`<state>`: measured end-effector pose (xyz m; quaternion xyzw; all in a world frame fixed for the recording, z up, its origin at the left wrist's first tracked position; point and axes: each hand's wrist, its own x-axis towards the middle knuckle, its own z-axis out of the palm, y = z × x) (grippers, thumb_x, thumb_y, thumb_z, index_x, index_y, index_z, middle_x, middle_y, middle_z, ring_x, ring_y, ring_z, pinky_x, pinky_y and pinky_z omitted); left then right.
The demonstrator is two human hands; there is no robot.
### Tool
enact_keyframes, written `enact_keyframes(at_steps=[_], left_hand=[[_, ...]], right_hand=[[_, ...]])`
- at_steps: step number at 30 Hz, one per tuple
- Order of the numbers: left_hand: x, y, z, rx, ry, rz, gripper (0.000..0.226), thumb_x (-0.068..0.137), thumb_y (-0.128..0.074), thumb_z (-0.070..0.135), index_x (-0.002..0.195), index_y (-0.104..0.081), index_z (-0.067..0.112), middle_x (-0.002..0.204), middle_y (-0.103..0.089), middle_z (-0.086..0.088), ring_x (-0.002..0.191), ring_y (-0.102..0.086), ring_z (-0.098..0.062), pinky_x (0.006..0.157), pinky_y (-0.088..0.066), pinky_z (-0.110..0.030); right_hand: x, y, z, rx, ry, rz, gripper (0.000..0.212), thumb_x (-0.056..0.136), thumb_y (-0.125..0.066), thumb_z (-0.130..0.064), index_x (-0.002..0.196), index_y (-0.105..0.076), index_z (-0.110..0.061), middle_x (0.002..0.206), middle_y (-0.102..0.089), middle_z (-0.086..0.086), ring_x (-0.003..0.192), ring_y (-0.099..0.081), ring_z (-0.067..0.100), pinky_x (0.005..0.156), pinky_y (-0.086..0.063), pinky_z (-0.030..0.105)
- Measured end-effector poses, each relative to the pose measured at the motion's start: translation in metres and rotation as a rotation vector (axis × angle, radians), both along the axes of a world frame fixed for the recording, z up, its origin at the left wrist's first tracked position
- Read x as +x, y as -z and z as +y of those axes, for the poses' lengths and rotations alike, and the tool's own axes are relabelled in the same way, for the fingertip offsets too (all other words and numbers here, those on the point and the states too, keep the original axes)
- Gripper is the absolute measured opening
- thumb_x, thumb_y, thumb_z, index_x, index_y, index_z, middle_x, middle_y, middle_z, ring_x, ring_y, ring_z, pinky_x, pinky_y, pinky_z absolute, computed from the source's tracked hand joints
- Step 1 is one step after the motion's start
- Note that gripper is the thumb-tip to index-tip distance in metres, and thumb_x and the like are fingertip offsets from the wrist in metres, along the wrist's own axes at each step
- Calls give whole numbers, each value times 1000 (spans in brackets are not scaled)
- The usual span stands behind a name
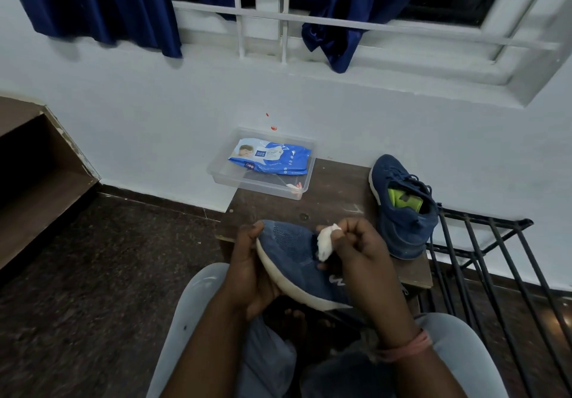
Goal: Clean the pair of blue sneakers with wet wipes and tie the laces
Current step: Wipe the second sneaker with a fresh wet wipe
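Observation:
My left hand (250,270) grips a blue sneaker (297,261) by its white sole, toe pointing away and tilted on its side over my lap. My right hand (362,252) pinches a crumpled white wet wipe (326,241) and presses it against the mesh upper near the laces. The second blue sneaker (402,208) lies on the dark wooden table (334,193) to the right, its laces loose and a green insole showing. A blue pack of wet wipes (270,157) sits in a clear plastic tray (257,185) at the table's far left corner.
The table stands against a pale wall under a barred window with blue curtains (102,4). A black metal rack (492,252) is at the right of the table. Brown steps (34,162) rise at the left. The floor is dark speckled stone.

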<state>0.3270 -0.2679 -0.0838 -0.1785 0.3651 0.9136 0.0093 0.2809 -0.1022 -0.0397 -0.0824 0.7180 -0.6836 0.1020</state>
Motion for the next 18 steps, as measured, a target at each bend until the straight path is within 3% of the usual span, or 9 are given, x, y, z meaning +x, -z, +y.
enact_keyframes(at_steps=[2, 3, 6, 10, 12, 14, 16, 18], left_hand=[[1, -2, 5, -29, -15, 10, 76, 86, -41, 60, 120, -73, 0, 124, -67, -28, 107, -70, -37, 86, -60, -45], [1, -1, 5, -36, -31, 8, 77, 87, -40, 60, 124, -70, 0, 127, -66, -29, 110, -69, -38, 88, -59, -45], [2, 2, -6, 22, -117, 26, 79, 93, -33, 60, 144, -53, 3, 140, -56, -30, 131, -55, -43, 108, -44, -52], [1, -4, -12, 121, -232, 142, 79, 93, -27, 57, 147, -50, 4, 144, -53, -30, 131, -52, -43, 103, -48, -50], [-1, -5, -7, 125, -259, 167, 79, 91, -29, 56, 147, -50, 5, 146, -52, -29, 137, -47, -46, 109, -41, -52], [-5, 0, -5, 98, -291, 137, 78, 91, -31, 55, 148, -49, 7, 146, -52, -27, 141, -41, -48, 111, -38, -54], [-6, 2, -4, 116, -295, 134, 77, 93, -27, 55, 150, -46, 7, 145, -54, -26, 139, -45, -46, 109, -42, -53], [-5, -2, -4, 168, -302, 148, 71, 99, -21, 52, 145, -49, 5, 133, -65, -21, 123, -63, -39, 99, -53, -50]], right_hand=[[2, -7, -5, -303, 15, -196, 6, 99, -56, -5, 94, -55, -7, 92, -72, 26, 72, -68, 37, 59, -57, 38], [4, -10, -7, -381, 15, -239, 5, 97, -58, -2, 99, -55, -5, 93, -72, 26, 71, -68, 35, 58, -58, 37], [10, -17, -8, -457, -37, -265, 29, 90, -66, -2, 117, -60, -8, 91, -72, 18, 70, -68, 26, 58, -59, 34], [18, -30, -11, -247, -70, -94, 16, 88, -71, -10, 103, -72, -7, 82, -75, 14, 62, -69, 23, 53, -55, 30], [19, -31, -14, -135, -31, 32, 5, 91, -70, -10, 93, -74, -9, 75, -74, 11, 59, -68, 22, 54, -54, 35], [18, -29, -20, -16, 6, 165, 7, 94, -68, -14, 88, -72, -12, 73, -73, 6, 54, -65, 20, 52, -52, 35], [13, -24, -28, 129, 27, 342, 7, 95, -68, -14, 92, -72, -18, 81, -73, -4, 65, -68, 12, 65, -54, 28], [9, -21, -37, 324, 24, 564, 16, 93, -67, -9, 100, -74, -22, 96, -72, -13, 90, -64, -2, 86, -46, 13]])
